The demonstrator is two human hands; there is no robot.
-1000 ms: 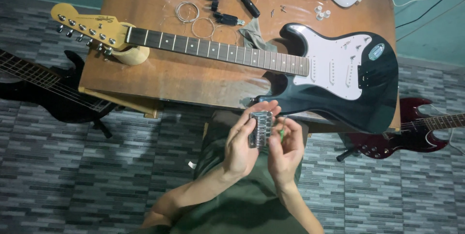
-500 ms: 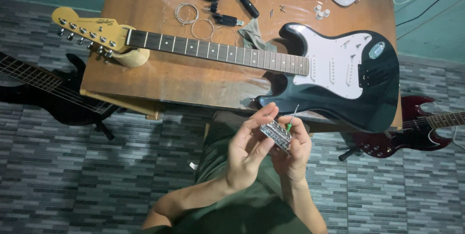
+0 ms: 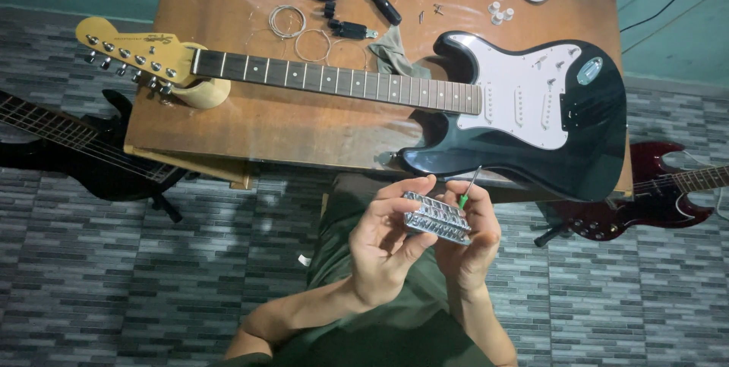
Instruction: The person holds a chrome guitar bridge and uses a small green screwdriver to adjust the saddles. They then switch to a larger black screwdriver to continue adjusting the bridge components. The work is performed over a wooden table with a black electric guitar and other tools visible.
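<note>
Chrome bridge (image 3: 436, 217) clamped in left hand (image 3: 387, 249); right hand (image 3: 472, 242) pinches a green screwdriver (image 3: 465, 194) at 1 o'clock. I'd steady that block, guitar (image 3: 524, 109) sits at 12.

You had soft, even light from above; the wooden table (image 3: 304, 120) showed mild glare, the black guitar body (image 3: 600, 132) a faint sheen. Focus was sharp; edges bowed slightly.
</note>
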